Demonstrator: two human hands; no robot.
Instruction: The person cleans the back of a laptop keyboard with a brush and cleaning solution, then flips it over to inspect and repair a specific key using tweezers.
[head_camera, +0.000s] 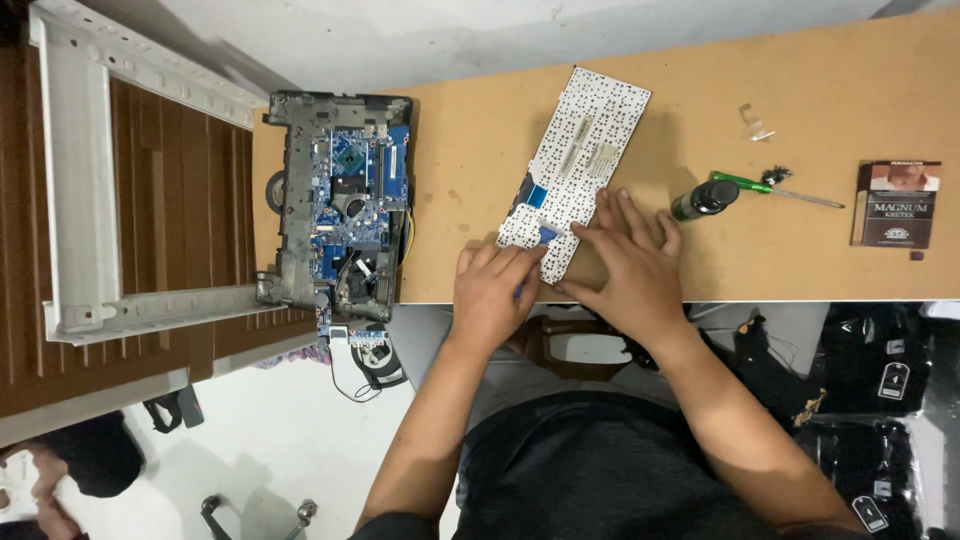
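Note:
A white laptop keyboard (585, 150) lies face down and slanted on the brown desk (480, 150). My left hand (492, 290) rests at its near corner, fingers curled against the blue ribbon tab (547, 235). Flat on the keyboard's near right edge lies my right hand (628, 262), fingers spread. Neither hand lifts anything clear of the desk.
An opened laptop base (345, 200) with a blue circuit board hangs over the desk's left end. To the right lie a small dark bottle (703, 200), a green-handled screwdriver (770, 188) and a dark box (897, 205). A white frame (80, 180) stands at left. Black bags (880, 400) lie at the lower right.

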